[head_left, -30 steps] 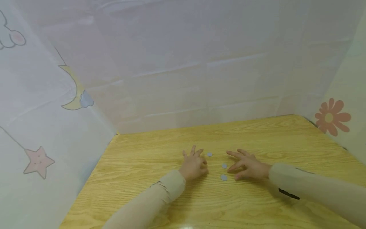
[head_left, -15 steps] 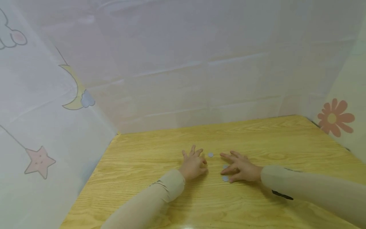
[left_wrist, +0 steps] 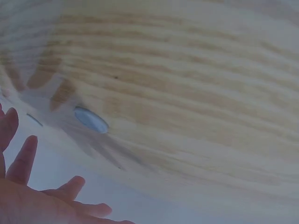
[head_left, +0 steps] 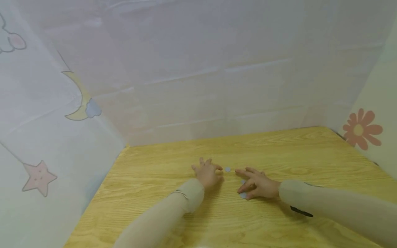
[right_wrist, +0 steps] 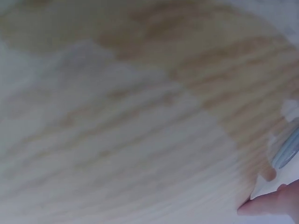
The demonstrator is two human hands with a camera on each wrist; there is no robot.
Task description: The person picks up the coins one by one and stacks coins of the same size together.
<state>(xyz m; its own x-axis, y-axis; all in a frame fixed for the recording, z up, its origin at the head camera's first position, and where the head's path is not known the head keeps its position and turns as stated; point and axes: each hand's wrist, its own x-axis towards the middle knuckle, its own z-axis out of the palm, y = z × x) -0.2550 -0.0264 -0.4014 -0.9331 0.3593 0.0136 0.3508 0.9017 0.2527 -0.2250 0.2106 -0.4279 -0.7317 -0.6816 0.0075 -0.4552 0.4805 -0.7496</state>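
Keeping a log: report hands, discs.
Left hand spread, empty. Right hand at nearest disc, grip unclear. Far disc uncovered. Right hand partly hides middle disc.

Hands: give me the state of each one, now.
Left hand: open, fingers spread, holding nothing.
Right hand: fingers at a pale disc; whether it grips the disc cannot be told.

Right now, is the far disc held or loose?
Loose: strips of table separate the far disc from the left hand and right hand.
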